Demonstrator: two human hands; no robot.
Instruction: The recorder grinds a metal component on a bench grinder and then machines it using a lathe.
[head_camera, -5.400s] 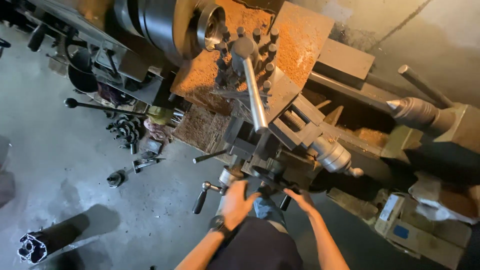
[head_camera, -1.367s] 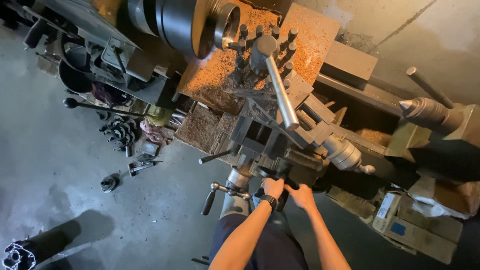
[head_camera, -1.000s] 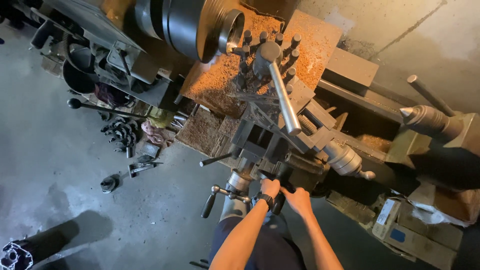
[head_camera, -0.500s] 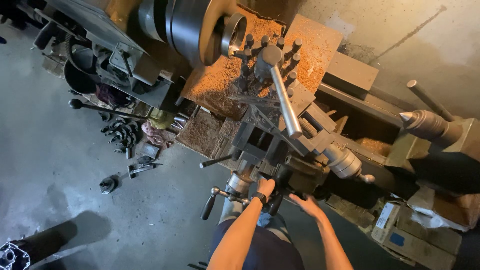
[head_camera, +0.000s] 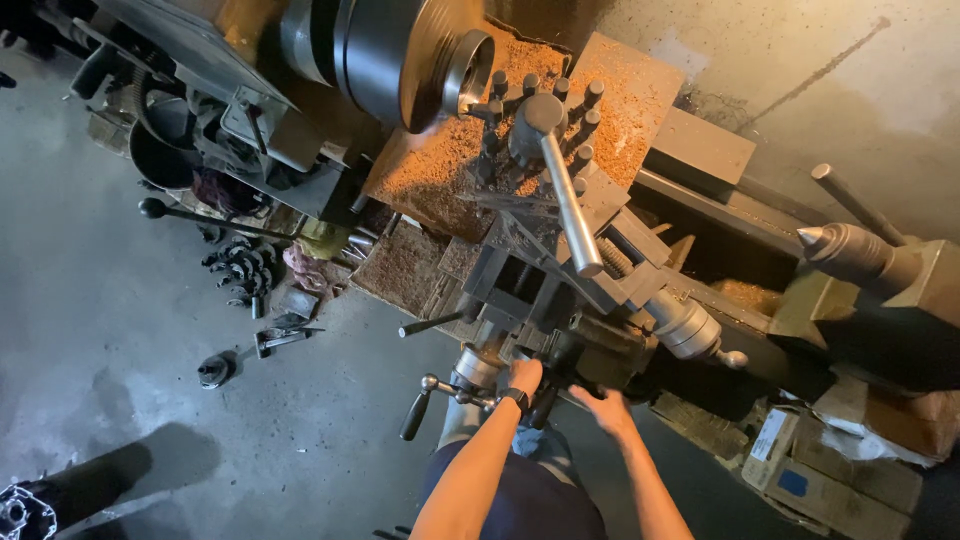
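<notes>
I look down on a metal lathe. My left hand (head_camera: 522, 374), with a black band at the wrist, is closed around a handle on the front of the lathe carriage (head_camera: 560, 330). My right hand (head_camera: 605, 408) lies just to its right, fingers stretched out and touching a dark handwheel (head_camera: 548, 398) without gripping it. A chromed crank with a black knob (head_camera: 428, 392) sticks out left of my left hand. Above the hands stands the tool post with its long steel lever (head_camera: 572, 205). The big chuck (head_camera: 405, 55) is at the top.
Orange-brown chips (head_camera: 440, 170) cover the bed and tray. The tailstock with its pointed centre (head_camera: 855, 250) sits at the right. Gears and small tools (head_camera: 245, 268) lie on the concrete floor at left. Cardboard boxes (head_camera: 790, 470) stand at lower right.
My right hand has come off the handle it shared with my left hand and now rests open beside it. The left hand keeps its grip. The view has shifted slightly.
</notes>
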